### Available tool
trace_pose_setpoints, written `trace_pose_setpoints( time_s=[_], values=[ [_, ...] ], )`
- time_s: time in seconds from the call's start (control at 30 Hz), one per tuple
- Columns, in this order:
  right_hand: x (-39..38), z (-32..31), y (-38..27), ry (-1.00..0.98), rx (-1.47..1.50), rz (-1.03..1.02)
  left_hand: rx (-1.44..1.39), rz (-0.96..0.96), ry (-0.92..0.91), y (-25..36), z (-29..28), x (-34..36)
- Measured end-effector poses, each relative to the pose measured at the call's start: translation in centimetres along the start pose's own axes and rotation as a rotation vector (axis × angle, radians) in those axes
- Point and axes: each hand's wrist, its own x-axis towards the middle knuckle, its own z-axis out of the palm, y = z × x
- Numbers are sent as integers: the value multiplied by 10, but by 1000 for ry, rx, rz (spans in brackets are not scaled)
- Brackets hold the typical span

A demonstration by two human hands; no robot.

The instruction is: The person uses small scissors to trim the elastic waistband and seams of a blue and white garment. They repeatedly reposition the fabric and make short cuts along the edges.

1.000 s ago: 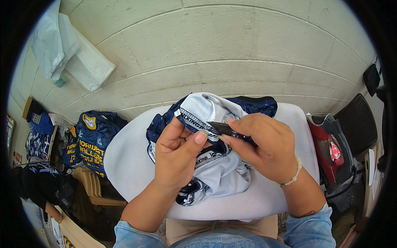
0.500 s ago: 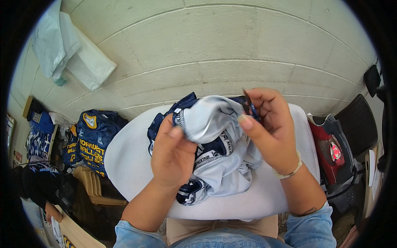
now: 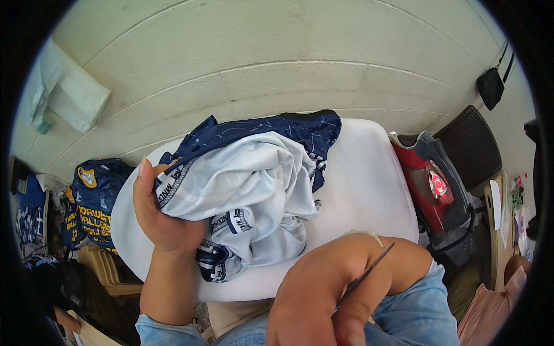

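Note:
A white and navy sports garment (image 3: 254, 179), inside out with dark lettered trim along its seams, lies bunched on a white padded board (image 3: 369, 184). At its left edge, my left hand (image 3: 173, 225) holds the trimmed hem between thumb and fingers, which the cloth partly hides. My right hand (image 3: 329, 288) is low and near, close to my body and apart from the cloth. Its fingers are closed around a thin-bladed tool (image 3: 369, 270), whose dark pointed blade sticks out toward the upper right; the handle is hidden in the hand.
A block wall (image 3: 277, 69) rises behind the board, with white plastic bags (image 3: 78, 101) hanging at left. Navy jerseys (image 3: 95, 213) hang above tan plastic chairs (image 3: 107, 268). On the right are a red and grey bag (image 3: 427, 184), a black chair (image 3: 470, 144) and a person's pink garment (image 3: 490, 311).
My right hand has pulled away from the cloth, down toward my body, with the bladed tool. My left hand has shifted left along with the hem, spreading the garment. The view has turned slightly right.

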Motion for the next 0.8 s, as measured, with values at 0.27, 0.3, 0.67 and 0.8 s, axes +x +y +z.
trace_pose_setpoints(
  time_s=[0.27,0.3,0.67,0.8],
  values=[
    [4,12,3,66,-71,-70,36,63,26,-1,-2,1],
    [6,9,4,54,-86,-71,31,53,26,-1,-2,1],
    [13,5,-1,-66,-27,-49,18,30,7,0,0,0],
    [10,10,-20,119,-277,16,20,40,28,-1,-1,0]
  ],
)
